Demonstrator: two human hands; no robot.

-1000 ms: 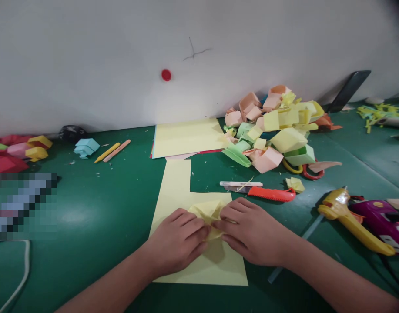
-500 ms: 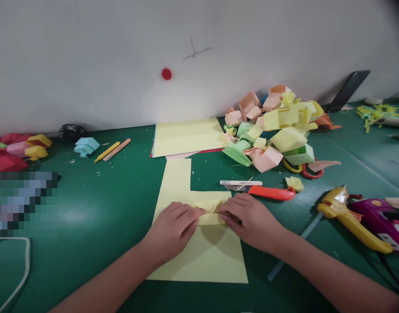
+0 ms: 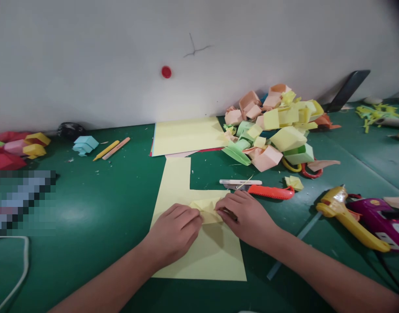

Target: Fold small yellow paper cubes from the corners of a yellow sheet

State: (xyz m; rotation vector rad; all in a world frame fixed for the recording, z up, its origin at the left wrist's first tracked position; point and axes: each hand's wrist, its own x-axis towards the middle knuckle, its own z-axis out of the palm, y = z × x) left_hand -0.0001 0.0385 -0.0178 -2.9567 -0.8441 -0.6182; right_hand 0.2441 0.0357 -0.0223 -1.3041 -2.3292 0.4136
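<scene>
A small folded piece of pale yellow paper is held between my hands over a larger sheet of the same colour. My left hand pinches its left end, fingers curled. At the other end, my right hand grips it between thumb and fingertips. Beneath both lies the yellow sheet, cut to an L shape with a narrow strip reaching up towards the wall. Parts of the folded paper are hidden behind my fingers.
Beyond my right hand lie an orange-red cutter and a white pen. Folded paper pieces are heaped at the back right. A yellow glue gun rests at right. Stacked coloured sheets lie against the wall. Two pencil-like sticks are at left.
My left fingers have curled in more on the folded paper, and its near edge has shifted slightly. My right hand keeps its pinch. The view has moved a little.
</scene>
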